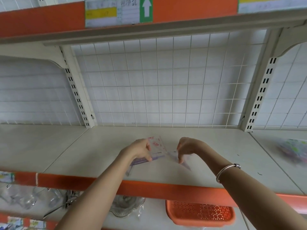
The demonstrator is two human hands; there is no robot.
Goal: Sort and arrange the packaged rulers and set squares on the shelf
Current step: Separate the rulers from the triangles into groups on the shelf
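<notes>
Hands on seemingly light, stiff, slippery packets, best gripped at edges: left hand pinches a packaged set square, right hand meets a second packet with downturned fingers, grip unclear.

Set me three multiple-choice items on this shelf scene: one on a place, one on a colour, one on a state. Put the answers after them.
1. Where does the orange basket stand?
A. below the shelf where the hands work
B. on the top shelf
C. hung on the wire grid

2. What colour is the sign behind its white arrow?
A. blue
B. green
C. yellow

3. What is the left hand doing?
A. lying flat and empty
B. gripping a clear packet
C. hanging below the shelf

Answers:
1 A, the basket shows under that shelf's orange front edge.
2 B, the arrow sits on a green ground.
3 B, its fingers curl round the packet's edge.
</notes>
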